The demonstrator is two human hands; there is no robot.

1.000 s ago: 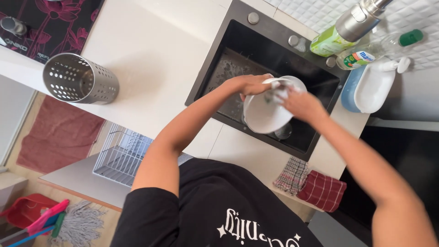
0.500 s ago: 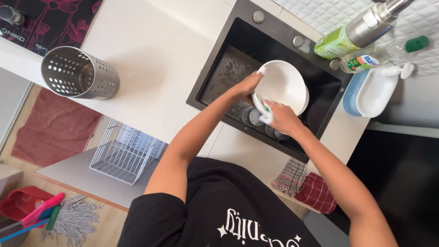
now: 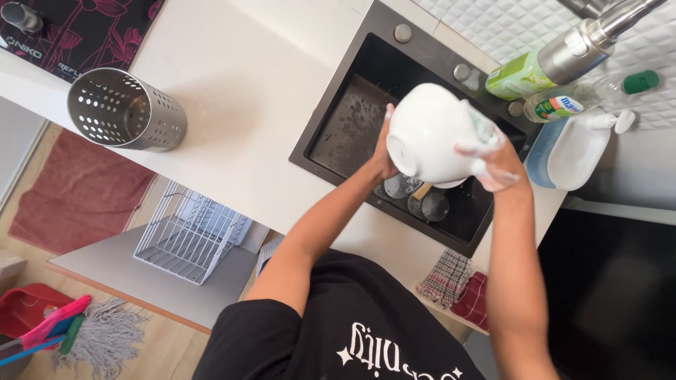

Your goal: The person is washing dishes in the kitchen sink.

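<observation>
You've got the white bowl (image 3: 429,137) up over the black sink (image 3: 352,112), tipped so its base faces you. Your left hand (image 3: 384,158) is wrapped around the bowl's left edge, fingers curled behind it, so it's properly gripped. Your right hand (image 3: 493,162) is pressed on the bowl's right side with a soapy sponge (image 3: 482,130) pinched under the fingers; how tight, I can't tell, foam's in the way. Right below your grip, a few dark dishes (image 3: 419,197) sit in the basin. Off past your right hand: a green soap bottle (image 3: 517,81) and a white tray (image 3: 574,151). Way out left of the bowl, a perforated steel holder (image 3: 123,112) lies on the counter (image 3: 239,91).
</observation>
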